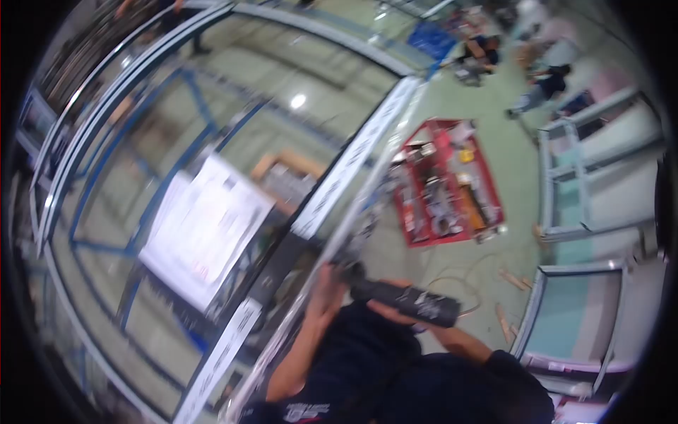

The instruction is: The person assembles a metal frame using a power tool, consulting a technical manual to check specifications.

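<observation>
A dark, cylindrical tool (431,305), maybe a power tool, lies across my right hand (395,305), whose fingers wrap round its body. Its narrower head points left, toward the edge of a large metal-framed glass panel (353,152). Close to that head, at the panel's near edge, is my left hand (325,293); its fingers are smeared by motion, so I cannot make out whether they grip anything. White strips with dark print run along the frame beside it. A stack of printed papers (208,230) rests left of my hands.
On the floor ahead stands a red toolbox (455,180) full of tools. A cardboard box (289,180) shows beyond the papers. Framed panels (575,318) line the right side. A thin cable (470,283) curls over the floor. Several people are farther off, one crouching (551,85).
</observation>
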The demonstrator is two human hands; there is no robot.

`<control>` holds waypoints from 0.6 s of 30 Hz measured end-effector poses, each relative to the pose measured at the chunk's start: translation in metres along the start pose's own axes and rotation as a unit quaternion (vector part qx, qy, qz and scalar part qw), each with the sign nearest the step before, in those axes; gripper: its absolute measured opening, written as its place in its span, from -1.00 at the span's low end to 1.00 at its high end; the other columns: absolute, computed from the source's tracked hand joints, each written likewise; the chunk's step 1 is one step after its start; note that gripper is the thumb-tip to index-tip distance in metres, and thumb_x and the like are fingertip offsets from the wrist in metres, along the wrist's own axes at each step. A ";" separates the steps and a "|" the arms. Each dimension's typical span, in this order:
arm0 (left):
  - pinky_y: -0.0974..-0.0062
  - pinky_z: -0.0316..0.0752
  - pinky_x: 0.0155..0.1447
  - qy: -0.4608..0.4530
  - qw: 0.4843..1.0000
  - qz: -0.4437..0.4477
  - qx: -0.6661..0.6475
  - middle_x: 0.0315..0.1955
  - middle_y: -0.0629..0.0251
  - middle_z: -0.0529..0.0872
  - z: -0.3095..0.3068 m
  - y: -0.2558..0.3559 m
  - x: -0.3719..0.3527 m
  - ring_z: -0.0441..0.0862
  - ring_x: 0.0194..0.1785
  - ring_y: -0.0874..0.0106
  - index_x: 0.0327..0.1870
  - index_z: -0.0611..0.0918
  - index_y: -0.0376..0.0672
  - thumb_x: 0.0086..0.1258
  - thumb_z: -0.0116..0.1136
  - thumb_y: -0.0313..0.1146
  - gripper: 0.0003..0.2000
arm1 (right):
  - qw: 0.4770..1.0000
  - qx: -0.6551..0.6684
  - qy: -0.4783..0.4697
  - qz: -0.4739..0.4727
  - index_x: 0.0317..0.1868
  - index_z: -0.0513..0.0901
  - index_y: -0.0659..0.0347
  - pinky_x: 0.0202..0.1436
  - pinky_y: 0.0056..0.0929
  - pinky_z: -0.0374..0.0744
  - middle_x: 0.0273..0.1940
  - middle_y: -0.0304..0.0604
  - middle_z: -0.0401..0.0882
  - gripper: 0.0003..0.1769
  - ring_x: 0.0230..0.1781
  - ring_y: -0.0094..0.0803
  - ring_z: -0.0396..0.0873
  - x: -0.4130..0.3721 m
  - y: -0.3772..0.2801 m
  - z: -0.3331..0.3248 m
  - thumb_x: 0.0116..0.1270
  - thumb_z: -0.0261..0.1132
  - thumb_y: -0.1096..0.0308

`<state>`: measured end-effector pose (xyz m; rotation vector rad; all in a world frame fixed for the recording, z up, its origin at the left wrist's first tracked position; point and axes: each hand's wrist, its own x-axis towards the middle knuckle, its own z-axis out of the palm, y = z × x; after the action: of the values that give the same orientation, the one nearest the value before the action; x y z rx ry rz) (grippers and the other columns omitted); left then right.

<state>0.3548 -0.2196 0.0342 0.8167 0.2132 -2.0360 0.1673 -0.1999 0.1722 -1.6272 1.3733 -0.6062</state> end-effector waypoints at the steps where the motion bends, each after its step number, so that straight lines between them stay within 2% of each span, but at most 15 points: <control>1: 0.51 0.33 0.17 -0.028 0.999 0.016 -0.022 0.05 0.50 0.56 -0.008 0.000 -0.004 0.45 0.21 0.58 0.24 0.51 0.14 0.53 0.09 -0.10 -0.68 | 1.000 -0.008 -0.012 0.015 -0.23 0.63 0.24 -0.36 -0.43 0.55 -0.48 -0.12 0.62 -0.79 -0.48 -0.45 0.59 0.004 0.004 0.005 0.16 0.42 0.37; 2: 0.57 0.32 0.16 -0.003 0.999 0.027 -0.030 -0.01 0.59 0.58 -0.019 -0.003 -0.002 0.45 0.21 0.62 0.24 0.50 0.20 0.51 0.12 -0.08 -0.67 | 0.996 0.003 -0.065 0.061 -0.20 0.63 0.21 -0.27 -0.25 0.59 -0.40 0.00 0.65 -0.70 -0.40 -0.13 0.66 0.013 -0.009 0.005 0.22 0.42 0.17; 3: 0.47 0.50 0.27 0.008 0.993 0.032 -0.112 -0.07 0.52 0.69 -0.024 -0.001 -0.002 0.60 0.08 0.53 0.27 0.55 0.08 0.44 0.22 -0.16 -0.60 | 0.994 -0.045 -0.077 0.062 -0.23 0.63 0.21 -0.27 -0.26 0.59 -0.40 0.01 0.65 -0.71 -0.39 -0.10 0.66 0.022 -0.012 0.008 0.21 0.43 0.17; 4: 0.50 0.55 0.23 -0.043 0.983 0.058 -0.168 -0.09 0.51 0.69 -0.027 -0.001 -0.001 0.63 0.06 0.51 0.27 0.53 0.04 0.45 0.19 -0.19 -0.61 | 0.992 -0.065 -0.083 0.064 -0.22 0.64 0.20 -0.26 -0.27 0.59 -0.39 -0.01 0.66 -0.69 -0.40 -0.14 0.67 0.029 -0.013 0.014 0.20 0.44 0.16; 5: 0.52 0.60 0.19 -0.043 0.975 0.076 -0.202 -0.10 0.50 0.70 -0.030 -0.002 -0.001 0.64 0.06 0.51 0.27 0.52 0.00 0.46 0.17 -0.21 -0.61 | 0.990 -0.091 -0.086 0.064 -0.22 0.66 0.20 -0.25 -0.29 0.60 -0.38 -0.03 0.67 -0.68 -0.40 -0.17 0.67 0.036 -0.014 0.019 0.19 0.45 0.14; 8: 0.51 0.60 0.21 -0.041 0.962 0.115 -0.243 -0.04 0.47 0.69 -0.034 0.006 0.005 0.62 0.11 0.49 0.22 0.53 -0.04 0.47 0.17 -0.23 -0.66 | 0.978 -0.124 -0.102 0.133 -0.17 0.66 0.23 -0.20 -0.37 0.60 -0.35 -0.05 0.69 -0.77 -0.35 -0.34 0.69 0.059 -0.034 0.034 0.17 0.43 0.37; 10: 0.49 0.58 0.25 -0.020 0.959 0.134 -0.249 0.00 0.44 0.68 -0.026 0.013 0.008 0.61 0.14 0.47 0.19 0.54 -0.07 0.48 0.16 -0.24 -0.68 | 0.986 -0.104 -0.082 0.102 -0.15 0.67 0.23 -0.20 -0.38 0.60 -0.35 -0.06 0.69 -0.75 -0.35 -0.33 0.69 0.066 -0.022 0.043 0.17 0.44 0.36; 12: 0.48 0.56 0.28 -0.007 0.956 0.113 -0.271 0.05 0.41 0.67 -0.020 0.018 0.012 0.60 0.16 0.45 0.16 0.55 -0.09 0.50 0.14 -0.25 -0.71 | 0.988 -0.097 -0.075 0.094 -0.13 0.67 0.28 -0.20 -0.42 0.60 -0.34 -0.07 0.70 -0.72 -0.34 -0.36 0.69 0.071 -0.009 0.049 0.18 0.46 0.36; 15: 0.46 0.48 0.34 -0.027 0.958 0.100 -0.268 0.13 0.37 0.63 -0.022 0.022 0.022 0.57 0.20 0.45 0.17 0.55 -0.11 0.55 0.06 -0.22 -0.71 | 0.986 -0.148 -0.082 0.003 -0.11 0.66 0.32 -0.22 -0.43 0.60 -0.34 -0.05 0.70 -0.69 -0.35 -0.38 0.69 0.091 -0.007 0.054 0.18 0.46 0.37; 16: 0.45 0.47 0.35 -0.029 0.960 0.100 -0.260 0.14 0.37 0.63 -0.022 0.025 0.023 0.56 0.20 0.46 0.18 0.55 -0.10 0.56 0.04 -0.21 -0.71 | 0.986 -0.127 -0.087 0.061 -0.09 0.65 0.34 -0.21 -0.39 0.60 -0.34 -0.02 0.69 -0.68 -0.36 -0.30 0.69 0.098 -0.015 0.058 0.19 0.44 0.36; 18: 0.44 0.45 0.36 -0.031 0.962 0.099 -0.251 0.16 0.38 0.61 -0.024 0.030 0.027 0.55 0.22 0.47 0.20 0.54 -0.08 0.57 0.02 -0.20 -0.70 | 0.975 -0.184 -0.109 0.055 -0.08 0.64 0.34 -0.20 -0.37 0.60 -0.34 0.00 0.68 -0.68 -0.36 -0.25 0.69 0.110 -0.027 0.060 0.21 0.42 0.35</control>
<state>0.3799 -0.2446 0.0036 0.4348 0.5633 -1.7080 0.2590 -0.2861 0.1472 -1.8307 1.4573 -0.1024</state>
